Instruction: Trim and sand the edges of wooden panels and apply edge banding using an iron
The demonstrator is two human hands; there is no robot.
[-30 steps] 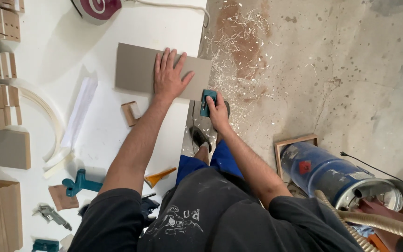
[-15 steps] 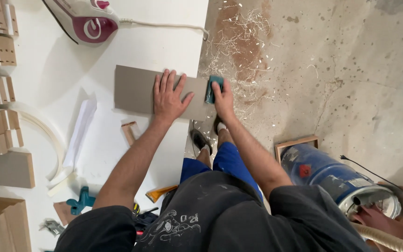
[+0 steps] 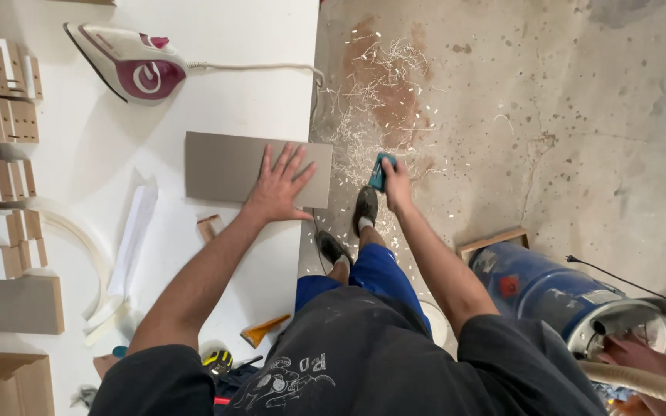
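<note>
Your left hand (image 3: 277, 187) lies flat on the grey-brown rectangular panel (image 3: 225, 167), fingers spread wide and gripping nothing, palm pressing down near the panel's right end, which juts slightly past the edge of the white worktable (image 3: 217, 100). Your right hand (image 3: 395, 183) is closed around a small teal sanding block (image 3: 379, 170), held just off the panel's overhanging end, above the shaving-strewn concrete floor (image 3: 502, 115). Beyond your left fingertips, further up the table, a white and magenta clothes iron (image 3: 129, 71) rests. Beside your left wrist lies a small wood offcut (image 3: 210, 228).
</note>
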